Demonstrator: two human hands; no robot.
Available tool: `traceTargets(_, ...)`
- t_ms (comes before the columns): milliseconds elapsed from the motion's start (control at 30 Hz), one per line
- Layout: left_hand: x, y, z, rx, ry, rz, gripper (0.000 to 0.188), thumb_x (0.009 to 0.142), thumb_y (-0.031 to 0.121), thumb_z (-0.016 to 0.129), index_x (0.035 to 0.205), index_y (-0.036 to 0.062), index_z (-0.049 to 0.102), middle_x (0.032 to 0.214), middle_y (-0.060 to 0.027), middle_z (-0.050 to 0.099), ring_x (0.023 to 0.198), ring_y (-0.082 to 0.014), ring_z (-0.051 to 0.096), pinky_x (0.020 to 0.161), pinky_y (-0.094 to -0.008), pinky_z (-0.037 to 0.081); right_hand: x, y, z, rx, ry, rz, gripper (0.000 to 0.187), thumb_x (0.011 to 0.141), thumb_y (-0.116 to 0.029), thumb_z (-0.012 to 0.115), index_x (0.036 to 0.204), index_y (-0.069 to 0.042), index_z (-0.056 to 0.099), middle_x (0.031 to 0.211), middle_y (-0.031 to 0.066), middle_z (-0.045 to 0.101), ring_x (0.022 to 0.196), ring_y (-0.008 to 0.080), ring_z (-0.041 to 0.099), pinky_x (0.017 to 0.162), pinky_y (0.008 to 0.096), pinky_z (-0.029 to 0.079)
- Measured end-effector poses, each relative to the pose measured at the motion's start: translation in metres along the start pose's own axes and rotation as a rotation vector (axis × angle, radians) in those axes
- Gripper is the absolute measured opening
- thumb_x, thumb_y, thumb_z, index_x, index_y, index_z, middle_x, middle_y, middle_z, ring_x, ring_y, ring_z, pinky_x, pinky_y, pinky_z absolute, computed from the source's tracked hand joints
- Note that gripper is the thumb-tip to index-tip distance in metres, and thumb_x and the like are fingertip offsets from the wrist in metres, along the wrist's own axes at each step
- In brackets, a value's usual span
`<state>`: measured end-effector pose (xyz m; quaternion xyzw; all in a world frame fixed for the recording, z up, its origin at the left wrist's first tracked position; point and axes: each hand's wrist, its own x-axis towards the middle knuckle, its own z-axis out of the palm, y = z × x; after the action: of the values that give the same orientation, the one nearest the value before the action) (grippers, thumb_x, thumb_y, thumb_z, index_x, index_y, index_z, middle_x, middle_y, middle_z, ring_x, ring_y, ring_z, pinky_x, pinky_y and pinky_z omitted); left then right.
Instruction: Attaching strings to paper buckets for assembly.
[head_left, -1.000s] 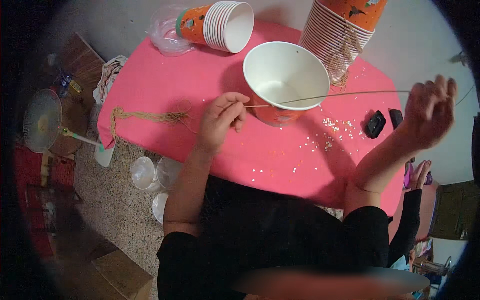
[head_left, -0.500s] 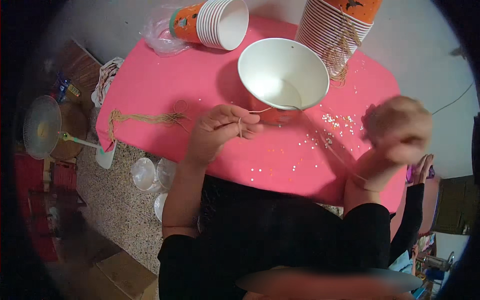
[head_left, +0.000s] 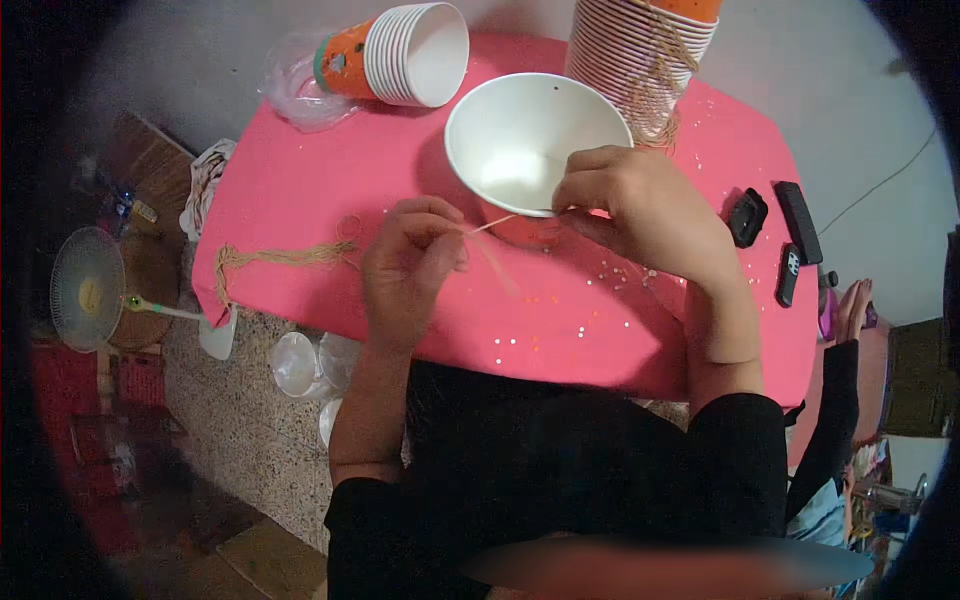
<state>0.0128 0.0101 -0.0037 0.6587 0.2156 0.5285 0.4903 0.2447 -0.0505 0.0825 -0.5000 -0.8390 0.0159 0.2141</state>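
Note:
A large paper bucket [head_left: 500, 135], white inside and orange outside, lies tilted with its mouth toward me. My left hand [head_left: 410, 270] pinches a thin tan cord [head_left: 492, 225] between thumb and fingertips, just left of the bucket's near rim. That cord runs taut to the rim, and a blurred loose end hangs below my left fingers. Over the near right rim my right hand [head_left: 650, 215] is closed, fingers reaching inside and thumb outside. Whether cord is also between its fingertips is hidden. A bundle of tan cords [head_left: 285, 256] lies at the table's left.
Nested paper buckets [head_left: 415, 55] lie beside a clear plastic bag [head_left: 305, 95]. A tall bucket stack [head_left: 640, 60] draped with cords stands at the back. White and orange paper dots [head_left: 582, 332] dot the pink table [head_left: 330, 180]. Remote controls [head_left: 797, 222] lie right; another person's hand [head_left: 852, 308] shows beyond.
My right hand has come left from the table's right side to the bucket rim, uncovering the remotes. The long cord stretch toward it no longer shows. My left hand keeps its pinch.

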Motion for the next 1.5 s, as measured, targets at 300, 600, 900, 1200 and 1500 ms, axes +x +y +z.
traceTargets(300, 0.013, 0.028, -0.003, -0.306, -0.122, 0.019, 0.010, 0.089, -0.003, 0.053, 0.098, -0.0023, 0.058, 0.090, -0.0179, 0.066, 0.061, -0.0170, 0.058, 0.055, -0.0285, 0.050, 0.007, -0.010, 0.009, 0.102, 0.059, -0.046, 0.011, 0.072, -0.002, 0.068, 0.081, -0.002, 0.063, 0.079, 0.0112, 0.061, 0.072, 0.0324, 0.061, 0.062, 0.0390, 0.049)
traceTargets(600, 0.025, 0.024, 0.012, 0.174, 0.050, -0.043, 0.007, 0.087, 0.001, 0.064, 0.092, 0.0009, 0.067, 0.066, 0.0101, 0.046, 0.059, 0.0005, 0.039, 0.050, -0.0179, 0.030, 0.006, -0.012, 0.001, 0.287, 0.077, 0.000, 0.009, 0.078, 0.000, 0.063, 0.087, -0.001, 0.060, 0.078, 0.0105, 0.061, 0.069, 0.0249, 0.061, 0.061, 0.0329, 0.048)
traceTargets(900, 0.018, 0.034, 0.025, 0.203, -0.245, -0.073, 0.006, 0.087, 0.001, 0.062, 0.092, 0.0003, 0.066, 0.063, 0.0109, 0.042, 0.057, 0.0009, 0.037, 0.049, -0.0194, 0.028, 0.012, -0.013, 0.007, 0.372, 0.192, -0.084, 0.008, 0.081, 0.001, 0.062, 0.088, -0.001, 0.061, 0.079, 0.0092, 0.061, 0.069, 0.0216, 0.060, 0.061, 0.0299, 0.047)
traceTargets(1200, 0.022, 0.024, 0.010, -0.164, -0.138, -0.313, 0.008, 0.090, 0.005, 0.061, 0.093, 0.0002, 0.066, 0.071, 0.0078, 0.055, 0.062, 0.0010, 0.043, 0.054, -0.0174, 0.032, 0.018, -0.004, 0.009, 0.368, 0.325, -0.068, 0.009, 0.079, 0.000, 0.065, 0.088, -0.001, 0.064, 0.079, 0.0064, 0.060, 0.069, 0.0154, 0.059, 0.055, 0.0276, 0.045)
traceTargets(1500, 0.023, 0.024, 0.010, -0.117, -0.203, -0.252, 0.007, 0.090, 0.005, 0.062, 0.095, 0.0011, 0.065, 0.073, 0.0067, 0.056, 0.065, 0.0001, 0.047, 0.056, -0.0169, 0.035, 0.020, -0.008, 0.007, 0.112, 0.326, -0.266, 0.011, 0.074, -0.002, 0.069, 0.084, -0.003, 0.064, 0.078, 0.0096, 0.060, 0.070, 0.0243, 0.060, 0.059, 0.0334, 0.046)
